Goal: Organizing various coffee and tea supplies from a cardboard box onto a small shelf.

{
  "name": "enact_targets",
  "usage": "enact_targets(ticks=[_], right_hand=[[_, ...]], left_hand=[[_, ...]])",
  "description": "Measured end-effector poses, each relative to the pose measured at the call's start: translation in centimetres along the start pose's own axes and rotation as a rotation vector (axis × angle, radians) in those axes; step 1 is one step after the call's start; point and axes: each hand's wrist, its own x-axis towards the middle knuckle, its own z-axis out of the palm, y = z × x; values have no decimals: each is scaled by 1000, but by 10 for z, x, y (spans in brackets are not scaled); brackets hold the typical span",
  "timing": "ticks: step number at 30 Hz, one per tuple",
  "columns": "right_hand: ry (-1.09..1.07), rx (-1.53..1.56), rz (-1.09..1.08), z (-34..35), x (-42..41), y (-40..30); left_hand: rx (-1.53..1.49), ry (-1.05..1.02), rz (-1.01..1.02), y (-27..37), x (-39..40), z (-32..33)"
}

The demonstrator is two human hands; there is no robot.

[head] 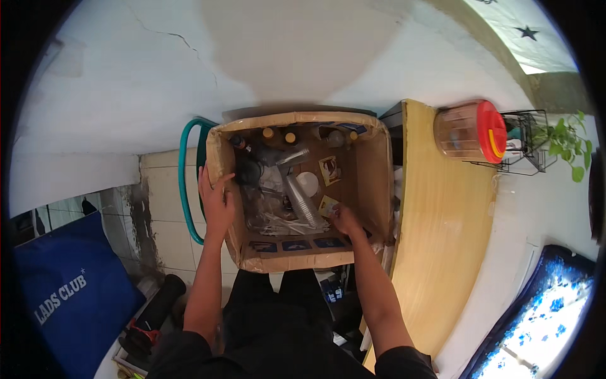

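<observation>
A deep cardboard box [303,264] stands open before me. My left hand [218,201] rests on its left rim, with one finger reaching over the edge. Inside the box, my right hand [346,219] has its fingers on a small yellowish packet [327,206] near the right side. A brown and cream packet [330,171] lies farther back. A stack of clear plastic cups [303,201] lies beside a round white lid-like disc [307,184]. White straws or sticks [289,223] lie at the near left, and yellow-capped bottles [290,138] stand along the far wall.
A teal plastic chair or frame [182,180] stands left of the box. Close on the right is a light wooden board [435,227], with a red-lidded clear plastic jar [466,130] and a black wire rack [525,137] beyond. A white wall [142,94] rises behind.
</observation>
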Motion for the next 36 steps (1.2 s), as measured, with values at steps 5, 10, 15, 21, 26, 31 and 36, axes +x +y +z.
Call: enact_targets(ticks=[5,10,15,21,26,31,36], right_hand=[[-137,-159,78,42,60,28],[43,-270,16,33,122,136],[-118,-103,120,121,131,105],[71,-231,128,133,131,137],[103,-141,189,127,123,134],[56,-591,141,108,121,92],[-20,-508,241,92,146,140]], left_hand=[[-8,-25,-106,-15,-5,-6],[-137,-60,-191,15,10,23],[-89,-60,-288,-19,-4,1],[-39,-54,-278,-9,4,9],[-156,-39,-378,-13,-1,13],[-139,-24,-381,-19,-6,9],[-150,-44,-416,-8,1,16]])
